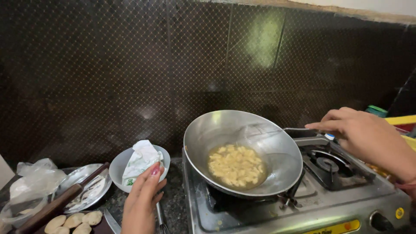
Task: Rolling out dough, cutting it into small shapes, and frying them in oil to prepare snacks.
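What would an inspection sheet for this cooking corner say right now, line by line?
Surface: dark counter on the left, steel gas stove on the right.
Job's things: wok on the left burner holds pale pieces in oil; bowl holds a crumpled wrapper.
Clutter: steel plate, rolling pin, raw dough pieces, plastic bag, whisk.
Hands: left hand at the bowl, fingers on the wrapper; right hand over the free burner, near the wok handle.
Cables: nothing seen.
Surroundings: dark tiled wall; coloured containers at far right.
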